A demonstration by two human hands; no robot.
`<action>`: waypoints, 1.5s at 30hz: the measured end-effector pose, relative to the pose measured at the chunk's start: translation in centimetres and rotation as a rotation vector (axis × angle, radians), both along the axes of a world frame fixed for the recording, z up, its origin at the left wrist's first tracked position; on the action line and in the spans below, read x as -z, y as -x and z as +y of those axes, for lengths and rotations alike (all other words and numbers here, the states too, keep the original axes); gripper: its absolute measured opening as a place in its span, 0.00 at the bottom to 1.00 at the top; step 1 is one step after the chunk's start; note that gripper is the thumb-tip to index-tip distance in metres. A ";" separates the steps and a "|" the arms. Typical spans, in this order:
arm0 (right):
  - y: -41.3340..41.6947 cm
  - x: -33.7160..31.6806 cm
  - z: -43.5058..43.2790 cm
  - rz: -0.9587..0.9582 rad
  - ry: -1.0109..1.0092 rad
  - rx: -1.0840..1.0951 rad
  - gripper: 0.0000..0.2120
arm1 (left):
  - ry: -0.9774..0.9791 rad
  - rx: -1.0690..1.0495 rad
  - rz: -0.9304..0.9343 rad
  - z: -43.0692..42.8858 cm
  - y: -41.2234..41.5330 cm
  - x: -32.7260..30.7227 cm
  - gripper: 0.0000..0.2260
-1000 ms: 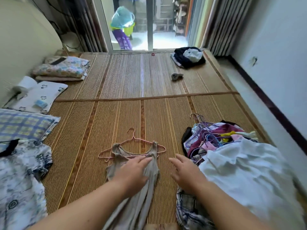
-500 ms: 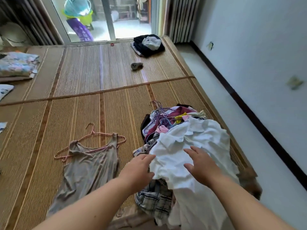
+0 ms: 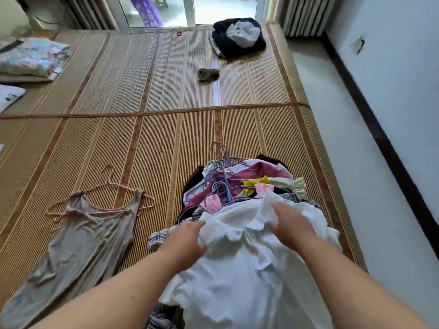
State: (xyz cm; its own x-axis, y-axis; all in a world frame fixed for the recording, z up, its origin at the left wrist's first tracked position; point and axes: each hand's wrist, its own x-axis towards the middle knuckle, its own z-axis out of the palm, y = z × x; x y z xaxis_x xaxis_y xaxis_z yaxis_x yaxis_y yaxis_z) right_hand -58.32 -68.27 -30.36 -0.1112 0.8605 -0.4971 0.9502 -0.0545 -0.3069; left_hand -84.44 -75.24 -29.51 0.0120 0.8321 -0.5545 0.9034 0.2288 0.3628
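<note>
Two woven mats: near mat (image 3: 95, 143) and far mat (image 3: 118, 74), joined at one seam across the view. The right mat edge runs along a bare floor strip (image 3: 332, 138) by the wall. Open mat shows between the seam and the clothes, and more on the far mat's middle.

One white garment (image 3: 237, 269) lies on top of one clothes pile (image 3: 261, 172) at the near mat's right side, close to that edge. One grey tank top (image 3: 83, 238) lies flat left of the pile, apart from it with a mat strip between. One folded floral bedding stack (image 3: 33, 55) sits at the far left edge. One dark folded bundle (image 3: 237, 46) sits at the far right corner by the door.

Two hands, both on the white garment. Left hand (image 3: 185, 241) has its fingers curled into the garment's left edge, gripping it. Right hand (image 3: 292, 224) pinches a bunched fold between thumb and fingers.

A tangle of wire hangers (image 3: 221, 184) sticks out of the pile's far side, too tangled to count. One pink hanger (image 3: 118, 186) sits in the tank top's straps. One small grey object (image 3: 207, 73) lies alone on the far mat.
</note>
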 end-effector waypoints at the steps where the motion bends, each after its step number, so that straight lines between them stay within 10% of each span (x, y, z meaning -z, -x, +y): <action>1: 0.0 0.8 1.3 -0.014 0.003 0.000 0.23 | 0.008 -0.002 0.017 0.5 -0.1 0.7 0.29; 9: -0.5 4.1 6.2 -0.150 0.032 -0.060 0.14 | 0.148 -0.061 0.077 1.6 -0.5 4.9 0.34; 13: -1.5 3.1 4.9 0.144 -0.067 -0.060 0.04 | 0.166 -0.131 0.034 1.4 -0.3 4.5 0.35; 18: -2.9 -1.7 1.8 0.487 -0.064 -0.001 0.12 | 0.080 -0.139 -0.074 0.5 0.0 0.9 0.23; 25: 0.9 -9.5 -0.2 0.381 -0.037 -0.169 0.08 | -0.002 -0.301 -0.264 -4.2 3.2 -6.2 0.08; 45: 47.1 -25.7 -19.2 0.501 -0.204 -0.593 0.03 | -0.443 -0.676 -0.078 -34.5 42.9 -24.1 0.10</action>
